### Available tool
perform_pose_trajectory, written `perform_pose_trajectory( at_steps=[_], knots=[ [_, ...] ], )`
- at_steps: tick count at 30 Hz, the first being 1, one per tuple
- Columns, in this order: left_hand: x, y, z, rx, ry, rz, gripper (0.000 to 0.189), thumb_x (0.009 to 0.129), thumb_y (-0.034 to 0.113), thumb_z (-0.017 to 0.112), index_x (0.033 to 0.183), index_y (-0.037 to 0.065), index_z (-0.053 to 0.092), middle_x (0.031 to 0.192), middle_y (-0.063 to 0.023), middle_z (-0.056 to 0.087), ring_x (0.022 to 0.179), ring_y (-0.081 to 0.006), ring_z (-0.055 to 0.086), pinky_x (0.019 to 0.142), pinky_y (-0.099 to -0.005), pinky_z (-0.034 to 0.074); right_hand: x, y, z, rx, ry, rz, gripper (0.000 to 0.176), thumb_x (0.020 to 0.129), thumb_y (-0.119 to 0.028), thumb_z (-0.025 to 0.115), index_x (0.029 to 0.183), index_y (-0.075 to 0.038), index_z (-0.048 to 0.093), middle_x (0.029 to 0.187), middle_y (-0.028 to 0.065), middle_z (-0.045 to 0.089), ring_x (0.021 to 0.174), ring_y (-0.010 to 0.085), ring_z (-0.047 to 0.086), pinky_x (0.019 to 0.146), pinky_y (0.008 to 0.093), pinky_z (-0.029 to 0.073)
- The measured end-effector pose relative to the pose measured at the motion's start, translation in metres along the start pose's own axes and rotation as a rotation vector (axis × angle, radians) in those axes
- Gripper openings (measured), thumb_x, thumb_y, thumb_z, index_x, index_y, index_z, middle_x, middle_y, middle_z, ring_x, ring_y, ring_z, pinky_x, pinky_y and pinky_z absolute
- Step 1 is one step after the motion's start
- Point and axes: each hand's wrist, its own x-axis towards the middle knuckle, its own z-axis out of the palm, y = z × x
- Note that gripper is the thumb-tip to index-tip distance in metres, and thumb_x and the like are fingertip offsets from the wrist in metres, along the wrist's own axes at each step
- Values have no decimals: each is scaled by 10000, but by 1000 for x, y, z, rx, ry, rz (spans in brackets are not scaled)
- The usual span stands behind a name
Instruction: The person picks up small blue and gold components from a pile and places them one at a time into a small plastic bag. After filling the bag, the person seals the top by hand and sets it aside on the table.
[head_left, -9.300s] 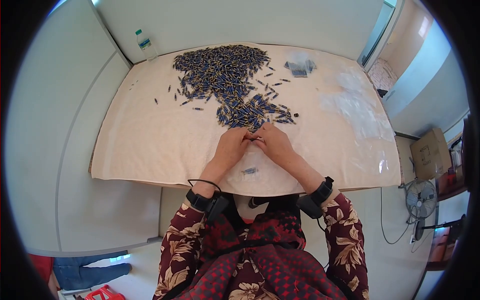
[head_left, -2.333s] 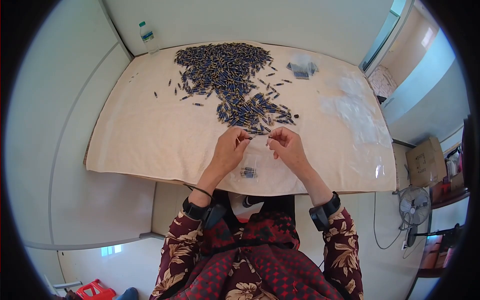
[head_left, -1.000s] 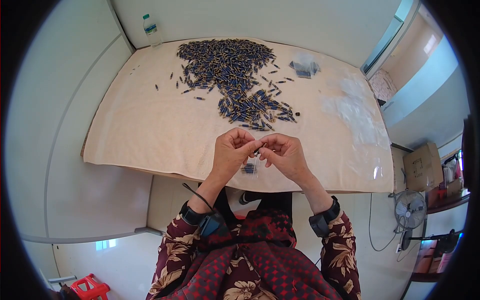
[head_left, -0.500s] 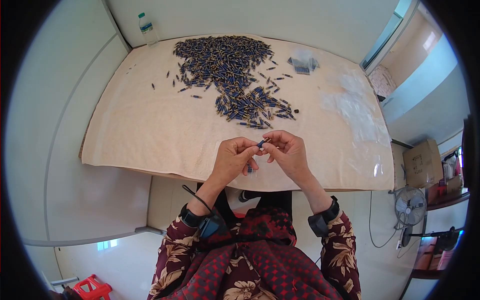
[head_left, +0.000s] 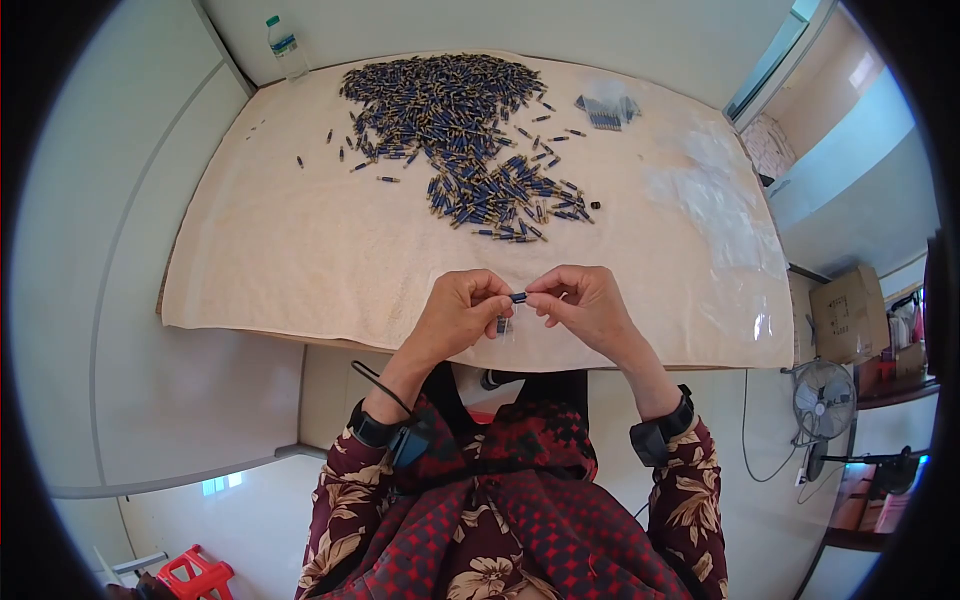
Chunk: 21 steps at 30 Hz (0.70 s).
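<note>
Near the front edge of the cloth-covered table (head_left: 280, 260), my left hand (head_left: 460, 312) and my right hand (head_left: 585, 308) pinch one small blue-and-brass part (head_left: 518, 298) between them, from either end. The part lies roughly level. Below the fingers of my left hand is a small clear bag (head_left: 503, 327) with dark pieces, partly hidden. Beyond my hands lies a large heap of similar blue-and-brass parts (head_left: 440, 110), with a looser cluster at its near side.
A plastic bottle (head_left: 286, 48) stands at the back left. At the right are a clear bag of lined-up parts (head_left: 605, 114), flat clear plastic bags (head_left: 715, 210) and a small black piece (head_left: 595, 205). A fan (head_left: 825, 400) and a cardboard box (head_left: 849, 315) are beyond the table.
My right hand has closed in on the part, which was tilted and now lies nearly level between both hands. The table and heap appear slightly higher in view.
</note>
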Motion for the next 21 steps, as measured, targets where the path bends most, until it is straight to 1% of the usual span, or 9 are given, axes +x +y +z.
perform_pose_trajectory(
  at_steps=[2,5,6,8,9,12,13,16,21],
  knots=[
    [-1,-4,3,12,-4,25,88,877,65,624,906,-17,624,748,-45,644,536,-62,555,440,-187,411,-7,-7,-2,-173,-27,15,76,848,-41,658,864,33,657,769,54,656,646,82,613,558,211,522],
    [-5,-11,9,33,-8,86,77,865,49,629,912,-12,629,761,-36,638,592,-61,568,494,-204,437,-17,4,-2,-104,79,26,90,844,-47,664,864,40,651,748,56,649,633,82,607,555,213,519],
    [-9,-13,11,143,85,159,74,854,35,630,915,-8,632,772,-42,632,625,-83,577,524,-219,445,-19,9,-4,-68,133,31,97,842,-50,667,863,43,648,738,57,646,626,83,604,554,215,517],
    [-16,-17,12,366,269,306,91,830,5,633,920,1,639,794,-54,619,691,-126,594,586,-250,460,-20,23,-12,-47,128,74,99,841,-49,667,862,46,646,730,57,643,620,83,601,552,215,515],
    [-17,-20,11,367,265,303,91,830,5,633,920,1,639,794,-54,619,691,-126,594,586,-250,460,-20,28,-16,-25,119,114,102,840,-48,667,862,48,644,723,57,640,613,84,598,550,215,512],
    [-17,-37,7,668,367,561,143,781,-31,636,917,14,646,837,-93,588,762,-214,589,628,-295,464,-19,38,-17,-1,86,179,105,841,-48,663,862,53,641,714,59,636,605,85,594,546,216,509],
    [-17,-41,6,669,366,561,143,781,-31,636,917,14,646,837,-93,588,762,-214,589,628,-295,464,-18,39,-16,-3,66,197,106,842,-48,661,864,54,640,711,61,636,604,85,593,544,217,508],
    [-19,-44,5,681,311,571,167,754,-38,639,910,20,651,882,-116,573,807,-274,573,658,-323,465,-12,36,-14,2,43,219,109,843,-52,655,857,55,641,706,60,635,597,82,590,543,216,511],
    [-21,-46,2,675,276,532,157,752,-31,645,899,26,654,893,-111,572,811,-267,576,665,-331,468,-3,35,-6,10,33,235,112,842,-59,646,838,54,644,693,54,634,586,75,585,538,213,510]
  ],
)
